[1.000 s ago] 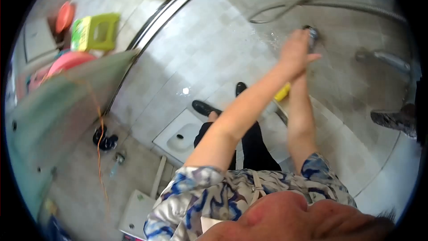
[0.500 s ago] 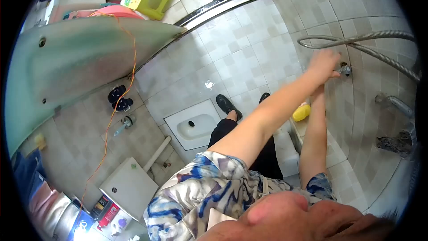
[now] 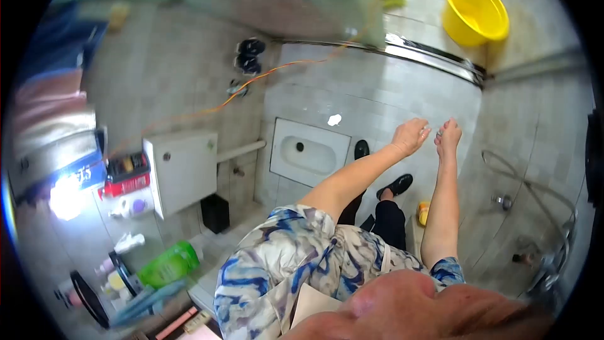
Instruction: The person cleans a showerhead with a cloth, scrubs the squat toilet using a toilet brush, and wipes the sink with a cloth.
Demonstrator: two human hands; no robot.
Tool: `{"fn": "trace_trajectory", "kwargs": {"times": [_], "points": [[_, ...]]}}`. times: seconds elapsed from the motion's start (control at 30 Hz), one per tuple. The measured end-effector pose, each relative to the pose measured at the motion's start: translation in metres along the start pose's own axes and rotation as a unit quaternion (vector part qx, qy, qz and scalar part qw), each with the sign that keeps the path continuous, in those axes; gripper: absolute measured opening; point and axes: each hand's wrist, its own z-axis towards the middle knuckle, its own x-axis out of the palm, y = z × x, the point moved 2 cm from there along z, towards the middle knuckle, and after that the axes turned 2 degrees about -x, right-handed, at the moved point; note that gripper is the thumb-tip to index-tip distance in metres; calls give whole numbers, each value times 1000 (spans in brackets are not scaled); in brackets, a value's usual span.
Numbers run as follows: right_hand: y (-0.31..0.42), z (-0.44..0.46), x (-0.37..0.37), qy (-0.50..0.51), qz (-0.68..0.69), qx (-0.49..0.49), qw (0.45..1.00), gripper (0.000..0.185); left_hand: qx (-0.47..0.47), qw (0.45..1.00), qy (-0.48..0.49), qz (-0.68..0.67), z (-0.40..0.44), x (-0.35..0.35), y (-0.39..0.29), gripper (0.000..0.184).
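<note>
My left hand (image 3: 412,136) is out in front of my body above the tiled floor, its fingers curled toward the right. Close beside it, with a small gap between them, is my right hand (image 3: 448,137), fingers also bent inward. A small greyish spot shows at the right fingertips; what either hand holds, if anything, is too small to make out. Below the hands are my black shoes (image 3: 396,186). A squat toilet (image 3: 313,155) lies in the floor to the left of them. A small yellow object (image 3: 423,212) sits near my right forearm.
On the right wall are a tap (image 3: 503,201) and a looped metal shower hose (image 3: 528,182). A yellow basin (image 3: 475,9) stands beyond the door track (image 3: 434,60). An orange cord (image 3: 239,93) hangs across the left side, by a white cistern (image 3: 182,167) and dark slippers (image 3: 249,55).
Both hands have left the wall tap and come back in front of my body, side by side and apart. The view has turned, bringing the yellow basin and left-hand shelf items more into sight.
</note>
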Motion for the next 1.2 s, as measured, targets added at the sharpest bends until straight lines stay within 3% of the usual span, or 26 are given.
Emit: {"fn": "trace_trajectory", "kwargs": {"times": [0.23, 0.33, 0.4, 0.43, 0.47, 0.53, 0.57, 0.63, 0.7, 0.77, 0.8, 0.83, 0.87, 0.9, 0.97, 1.1, 1.2], "points": [[34, -84, 149, 227, -147, -56, 961, 35, -14, 993, -120, 4, -8, -151, 10, 19], [39, -122, 175, 359, -246, -54, 899, 42, -51, 989, -137, -3, -39, -211, 8, 16], [30, -125, 196, 390, -412, -170, 806, 43, -55, 979, -196, 2, -52, -239, 27, 16], [44, -151, 202, 401, -496, -157, 754, 33, -82, 970, -228, -2, -60, -253, 32, 15], [47, -156, 206, 409, -500, -163, 746, 33, -85, 967, -240, -1, -65, -264, 36, 15], [46, -161, 204, 557, -349, -259, 708, 23, -130, 958, -254, 10, -78, -272, 44, 15], [47, -161, 211, 582, -324, -240, 706, 29, -136, 956, -261, 9, -83, -280, 45, 15], [61, -177, 215, 580, -315, -204, 723, 29, -188, 945, -265, -30, -95, -288, 38, 17], [78, -198, 217, 537, -333, -157, 759, 29, -173, 934, -311, -38, -105, -291, 29, 22], [71, -159, 216, 483, -388, -402, 674, 30, -267, 919, -290, 11, -114, -279, 46, 31], [82, -156, 208, 475, -416, -400, 664, 34, -252, 921, -297, -18, -117, -296, 14, 39], [83, -132, 201, 467, -413, -487, 612, 29, -199, 929, -312, -12, -115, -289, 22, 38], [86, -123, 195, 469, -404, -490, 614, 31, -177, 935, -303, -39, -110, -283, 29, 38], [91, -106, 186, 402, -445, -460, 654, 34, -195, 927, -303, -101, -101, -275, 31, 33], [105, -77, 159, 352, -447, -470, 675, 38, -291, 941, -174, -11, -76, -262, 14, 30], [131, -2, 94, 273, -481, -377, 743, 40, -157, 977, -93, 108, -23, -203, 9, 41], [154, 48, 40, 181, -430, -348, 813, 40, -170, 983, -48, 55, 23, -164, -9, 43]]}}
